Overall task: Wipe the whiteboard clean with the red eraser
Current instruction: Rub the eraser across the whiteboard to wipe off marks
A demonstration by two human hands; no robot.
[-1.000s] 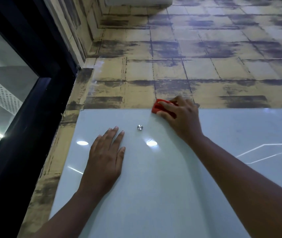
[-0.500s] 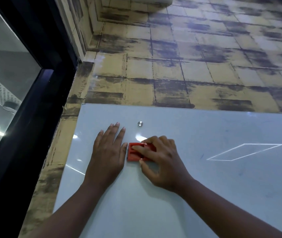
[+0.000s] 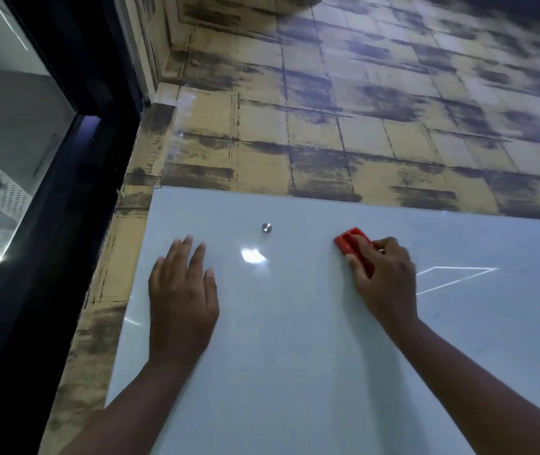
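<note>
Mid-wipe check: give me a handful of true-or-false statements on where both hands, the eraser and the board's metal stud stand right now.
1. The right hand grips the red plastic eraser against the glossy white whiteboard. True.
2. The left hand holds a second eraser. False: it rests flat on the whiteboard, fingers straight, holding nothing.
3. The small round silver metal stud lies between the two hands, nearer the board's top edge. True.
4. The eraser covers the stud. False: the eraser sits apart from it, to its right.
5. The whiteboard lies on a wooden desk. False: it hangs on a yellowish tile-patterned wall.
</note>
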